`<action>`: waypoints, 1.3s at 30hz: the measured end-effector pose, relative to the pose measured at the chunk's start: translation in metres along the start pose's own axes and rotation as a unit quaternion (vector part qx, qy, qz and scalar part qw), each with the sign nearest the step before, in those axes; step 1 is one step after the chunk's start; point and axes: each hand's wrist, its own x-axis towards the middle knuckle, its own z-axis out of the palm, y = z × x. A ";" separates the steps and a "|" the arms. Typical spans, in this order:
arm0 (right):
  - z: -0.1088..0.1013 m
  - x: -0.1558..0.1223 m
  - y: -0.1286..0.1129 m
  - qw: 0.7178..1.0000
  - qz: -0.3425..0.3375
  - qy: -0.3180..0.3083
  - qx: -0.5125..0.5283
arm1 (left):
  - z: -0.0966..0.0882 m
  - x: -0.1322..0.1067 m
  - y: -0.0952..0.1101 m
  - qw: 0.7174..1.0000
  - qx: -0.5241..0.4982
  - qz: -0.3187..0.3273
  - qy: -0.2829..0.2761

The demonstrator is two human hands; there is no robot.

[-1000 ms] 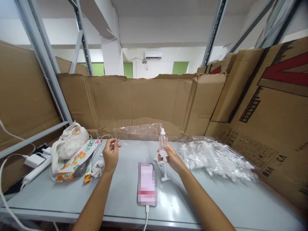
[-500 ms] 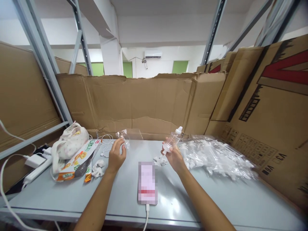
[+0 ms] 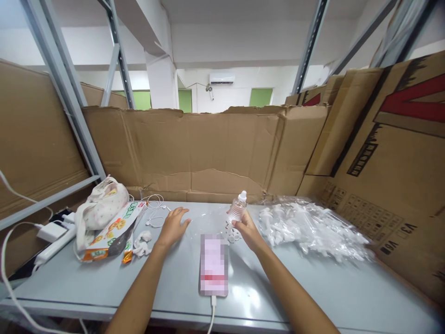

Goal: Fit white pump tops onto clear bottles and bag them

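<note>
A small clear plastic bottle with a white nozzle cap (image 3: 237,209) leans slightly right, its ridged body in the grip of my right hand (image 3: 249,228). Just below the bottle, small white caps (image 3: 232,234) lie in a loose cluster on the table. My left hand (image 3: 174,226) hovers over the table with thumb and fingers apart, holding nothing. Between my hands a clear plastic bag (image 3: 204,221) lies flat, hard to make out against the grey surface. To the right rests a large clear bag of white-capped bottles (image 3: 302,222).
A phone (image 3: 213,264) on a white cable (image 3: 212,311) lies at the table's front middle. On the left are a cloth bag (image 3: 104,199), a snack packet (image 3: 116,232), crumpled tissue (image 3: 142,244), earphones (image 3: 155,211) and a power strip (image 3: 54,248). Cardboard (image 3: 201,148) walls the back.
My left hand has let go of the clear plastic bag, which now lies on the table. My right hand has moved slightly left and the bottle stands more upright.
</note>
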 end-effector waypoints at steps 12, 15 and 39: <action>-0.002 0.000 -0.003 0.997 0.010 -0.050 -0.054 | 0.013 -0.003 -0.005 0.976 0.050 -0.030 -0.208; 0.001 0.000 0.001 0.996 0.022 -0.070 -0.049 | 0.016 -0.003 -0.005 0.975 0.067 -0.042 -0.206; 0.003 0.001 0.023 0.998 0.049 -0.046 0.010 | 0.019 -0.007 -0.009 0.955 -0.052 0.073 -0.281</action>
